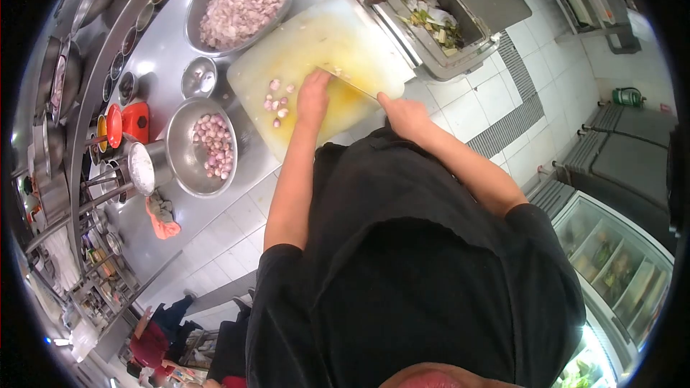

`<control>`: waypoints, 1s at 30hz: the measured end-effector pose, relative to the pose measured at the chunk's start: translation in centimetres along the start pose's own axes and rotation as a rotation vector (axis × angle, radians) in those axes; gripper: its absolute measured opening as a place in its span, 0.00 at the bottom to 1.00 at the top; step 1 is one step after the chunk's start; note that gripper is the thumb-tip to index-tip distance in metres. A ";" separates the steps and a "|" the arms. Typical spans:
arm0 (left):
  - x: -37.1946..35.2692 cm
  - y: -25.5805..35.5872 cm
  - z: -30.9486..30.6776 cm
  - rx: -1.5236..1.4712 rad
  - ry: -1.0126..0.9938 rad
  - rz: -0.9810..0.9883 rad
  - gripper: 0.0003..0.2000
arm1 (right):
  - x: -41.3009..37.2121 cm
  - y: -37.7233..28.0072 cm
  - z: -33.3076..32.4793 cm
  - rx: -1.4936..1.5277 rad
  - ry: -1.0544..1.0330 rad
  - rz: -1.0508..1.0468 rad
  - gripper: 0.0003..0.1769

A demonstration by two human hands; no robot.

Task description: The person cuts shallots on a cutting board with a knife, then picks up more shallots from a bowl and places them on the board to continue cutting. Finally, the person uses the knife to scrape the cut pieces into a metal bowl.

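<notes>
My right hand [406, 116] is closed around the handle of a knife [352, 86], whose blade reaches leftward over the yellow-stained cutting board [248, 75]. Beside the blade's far end, my left hand [314, 97] presses its curled fingers down on the board; whatever is under them is hidden. Several small peeled shallots [275, 104] lie loose on the board to the left of that hand. Further left, a steel bowl [175, 147] holds more whole shallots [215, 145]. A large steel bowl [194, 32] at the board's far side is filled with chopped shallots [244, 11].
A small steel bowl [199, 93] with a few pale pieces stands between the larger bowls. Right of the board is a grey bin [431, 68] of vegetable scraps. An orange cloth [165, 226] lies on the counter. Another person [147, 338] is at the lower left.
</notes>
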State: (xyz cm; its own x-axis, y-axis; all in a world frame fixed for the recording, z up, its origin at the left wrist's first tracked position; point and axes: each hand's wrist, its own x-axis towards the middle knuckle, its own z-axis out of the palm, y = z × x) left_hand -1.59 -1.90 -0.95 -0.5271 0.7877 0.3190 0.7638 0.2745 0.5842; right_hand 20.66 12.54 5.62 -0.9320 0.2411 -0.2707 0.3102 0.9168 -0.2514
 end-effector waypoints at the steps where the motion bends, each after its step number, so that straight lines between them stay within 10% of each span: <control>1: 0.3 -0.1 0.1 0.003 0.009 0.002 0.13 | 0.5 0.2 -0.1 0.003 0.027 -0.021 0.16; 30: -0.9 -1.6 1.1 0.086 0.083 0.028 0.10 | 0.9 -0.5 -0.6 0.141 -0.041 0.016 0.19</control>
State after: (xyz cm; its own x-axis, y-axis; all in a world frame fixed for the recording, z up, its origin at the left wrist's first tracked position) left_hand -1.91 -2.45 -3.03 -0.5314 0.7486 0.3966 0.8059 0.3025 0.5088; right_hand 19.58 12.47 6.09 -0.9191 0.2396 -0.3129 0.3511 0.8583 -0.3741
